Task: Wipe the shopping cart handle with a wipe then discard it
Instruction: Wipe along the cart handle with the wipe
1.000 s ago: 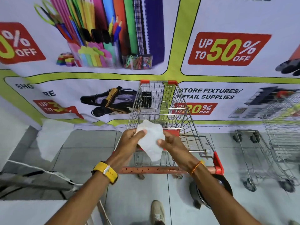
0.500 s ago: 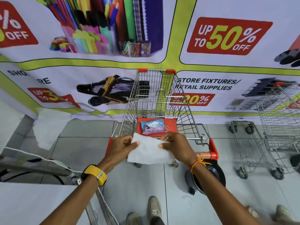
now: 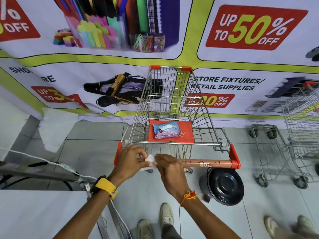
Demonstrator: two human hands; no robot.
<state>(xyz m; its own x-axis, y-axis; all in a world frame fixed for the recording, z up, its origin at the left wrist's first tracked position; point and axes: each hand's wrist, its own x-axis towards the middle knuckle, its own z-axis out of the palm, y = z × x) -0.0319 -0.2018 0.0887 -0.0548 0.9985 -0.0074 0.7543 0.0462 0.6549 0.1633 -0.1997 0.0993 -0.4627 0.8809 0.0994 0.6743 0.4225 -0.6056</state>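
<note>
Wipe (image 3: 149,159) is being pinched by fingers of left hand (image 3: 129,159) and right hand (image 3: 170,167) over the handle (image 3: 207,164); bunched so small, patches risk being missed.

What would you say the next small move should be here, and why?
Probably slide the wipe rightward along the cart handle. Both hands hold it bunched at the handle's left end, and the bare bar extends to the right.

Cart handle (image 3: 207,164) copper-orange, red end caps, black scribbles. Wipe (image 3: 149,159) white. Seat flap (image 3: 187,133) red; bin lid (image 3: 225,186) black.
</note>
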